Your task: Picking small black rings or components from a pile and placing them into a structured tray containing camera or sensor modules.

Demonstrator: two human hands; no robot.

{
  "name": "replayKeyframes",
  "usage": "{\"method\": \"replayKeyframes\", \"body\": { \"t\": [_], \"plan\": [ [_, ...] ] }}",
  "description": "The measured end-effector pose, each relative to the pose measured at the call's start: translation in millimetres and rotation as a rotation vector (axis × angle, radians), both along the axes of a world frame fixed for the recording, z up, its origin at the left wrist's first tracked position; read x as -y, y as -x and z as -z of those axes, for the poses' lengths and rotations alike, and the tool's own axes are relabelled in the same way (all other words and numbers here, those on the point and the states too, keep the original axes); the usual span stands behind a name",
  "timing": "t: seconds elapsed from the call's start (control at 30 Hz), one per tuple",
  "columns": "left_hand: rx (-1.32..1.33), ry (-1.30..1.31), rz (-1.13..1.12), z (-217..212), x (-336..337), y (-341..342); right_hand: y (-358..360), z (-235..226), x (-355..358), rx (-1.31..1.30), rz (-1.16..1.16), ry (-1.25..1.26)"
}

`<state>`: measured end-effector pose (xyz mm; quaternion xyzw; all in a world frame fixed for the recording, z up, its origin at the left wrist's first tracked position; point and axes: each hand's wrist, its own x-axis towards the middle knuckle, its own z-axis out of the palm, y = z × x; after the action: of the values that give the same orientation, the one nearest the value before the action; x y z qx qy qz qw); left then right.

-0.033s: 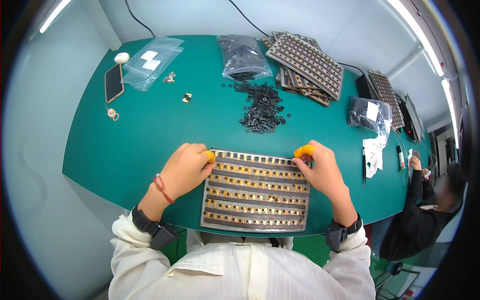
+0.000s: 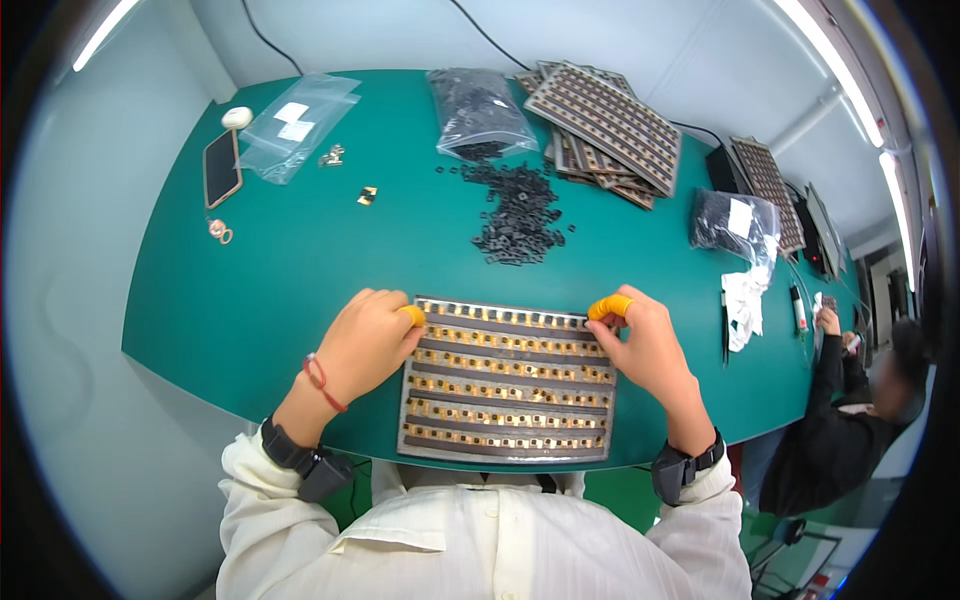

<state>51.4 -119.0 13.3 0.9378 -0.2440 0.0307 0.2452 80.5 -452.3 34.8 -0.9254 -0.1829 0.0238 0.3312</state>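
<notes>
The tray lies flat by the table edge. The left hand and right hand, curled, pinch its top corners, likely steadying it.

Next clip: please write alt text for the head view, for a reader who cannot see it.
A person's left hand and right hand, with orange fingertip covers, grip the top corners of a grey tray holding rows of small brass parts on a green table. Beyond it lie loose black parts, bags and stacked trays.
</notes>
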Motion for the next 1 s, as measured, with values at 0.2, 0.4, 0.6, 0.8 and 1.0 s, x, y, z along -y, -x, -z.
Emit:
{"method": "replayKeyframes", "body": {
  "t": [0.2, 0.4, 0.6, 0.8, 1.0],
  "plan": [
    [0.007, -0.200, -0.105, -1.2, 16.9, 29.8, 33.5, 6.9, 27.9, 0.026, -0.040, 0.082],
    [-0.063, -0.266, -0.071, -9.3, 16.1, 25.1, 32.4, 16.3, 23.3, 0.060, -0.059, 0.088],
    [-0.199, -0.275, -0.057, -24.5, 15.9, 14.9, 48.5, 12.9, 16.1, 0.119, 0.014, 0.196],
    [-0.159, -0.033, -0.096, -24.5, 17.4, -35.9, 49.4, 10.4, 12.8, -0.014, 0.064, 0.280],
    [-0.163, 0.163, -0.197, 7.7, 53.6, -74.6, 35.8, -6.1, 12.1, -0.151, 0.021, 0.317]
  ]
}}
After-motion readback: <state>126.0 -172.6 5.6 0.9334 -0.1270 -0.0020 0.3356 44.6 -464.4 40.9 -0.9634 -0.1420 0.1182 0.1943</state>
